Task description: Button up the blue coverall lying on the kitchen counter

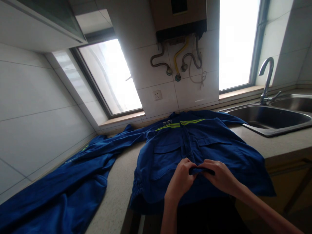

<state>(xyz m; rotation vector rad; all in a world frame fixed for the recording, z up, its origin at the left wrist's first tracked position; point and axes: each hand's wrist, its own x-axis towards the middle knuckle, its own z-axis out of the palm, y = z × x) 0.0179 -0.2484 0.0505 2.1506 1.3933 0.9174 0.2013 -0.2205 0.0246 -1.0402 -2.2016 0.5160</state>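
Apparently closing the front of blue jacket, laid out on table
Pinching its lower front with left hand and right hand — likely calls next for lining up both sides.

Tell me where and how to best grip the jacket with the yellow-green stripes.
Likely the lower front, beside the central placket, pinched from the near side: the jacket lies front up, its hem overhanging the counter, and the left hand and right hand pinch cloth there.
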